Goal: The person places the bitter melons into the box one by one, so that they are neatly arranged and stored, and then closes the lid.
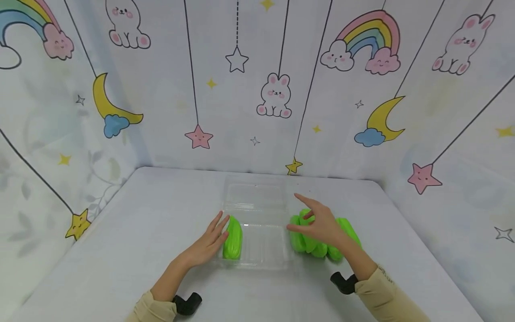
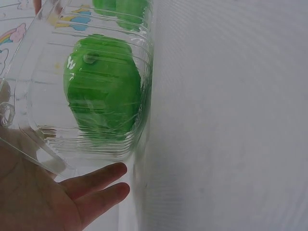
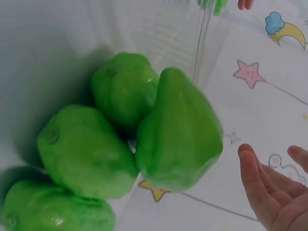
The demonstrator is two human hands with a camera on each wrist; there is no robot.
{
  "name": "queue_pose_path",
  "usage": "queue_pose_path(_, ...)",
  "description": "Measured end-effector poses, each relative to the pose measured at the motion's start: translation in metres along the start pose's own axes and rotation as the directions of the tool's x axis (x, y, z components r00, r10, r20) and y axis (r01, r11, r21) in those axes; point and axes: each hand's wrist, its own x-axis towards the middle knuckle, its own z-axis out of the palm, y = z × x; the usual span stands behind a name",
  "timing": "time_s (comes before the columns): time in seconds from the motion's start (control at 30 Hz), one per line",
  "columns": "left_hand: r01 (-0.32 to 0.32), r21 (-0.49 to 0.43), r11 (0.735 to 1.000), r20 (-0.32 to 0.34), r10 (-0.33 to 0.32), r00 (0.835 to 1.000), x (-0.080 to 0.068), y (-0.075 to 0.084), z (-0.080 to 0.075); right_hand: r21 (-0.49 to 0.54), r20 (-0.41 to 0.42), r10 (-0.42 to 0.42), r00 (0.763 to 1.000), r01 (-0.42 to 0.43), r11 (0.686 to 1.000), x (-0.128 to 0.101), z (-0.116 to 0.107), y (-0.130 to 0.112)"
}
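Observation:
A clear plastic clamshell box (image 1: 265, 263) lies with its lid (image 1: 255, 193) folded back. One bright green, lengthwise-ridged piece of produce (image 1: 232, 241) stands inside along the left wall. My left hand (image 1: 206, 246) is beside that wall, fingers extended; in the left wrist view the green piece (image 2: 103, 89) shows through the plastic. To the box's right lies a pile of similar green pieces (image 1: 318, 249). My right hand (image 1: 322, 226) hovers over the pile, thumb and fingers spread apart with nothing between them. The right wrist view shows several rounded green pieces (image 3: 180, 134) close together, near the hand (image 3: 279, 192).
A white-covered table (image 1: 161, 201) holds everything. Behind and at both sides rises a pale cloth (image 1: 169, 76) printed with rabbits, stars, moons and rainbows. A black wrist-worn device (image 1: 187, 304) sits on the left forearm and another black device (image 1: 344, 283) on the right.

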Motion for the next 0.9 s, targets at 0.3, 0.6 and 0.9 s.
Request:
queue_pose_path(0.3, -0.010, -0.013, 1.000, 0.005, 0.010, 1.000, -0.001, 0.000, -0.001, -0.029, 0.003, 0.015, 1.000, -0.014, 0.999, -0.007, -0.015, 0.010)
queue_pose_path(0.6, -0.011, -0.022, 1.000, 0.009, 0.011, 1.000, 0.000, 0.000, -0.001, -0.037, 0.016, 0.060, 0.998, -0.059, 0.998, -0.013, -0.022, 0.025)
queue_pose_path(0.9, -0.004, -0.022, 1.000, 0.008, 0.004, 1.000, -0.001, 0.001, -0.001, -0.058, 0.032, 0.065, 0.997, -0.064, 0.996, -0.014, -0.022, 0.040)
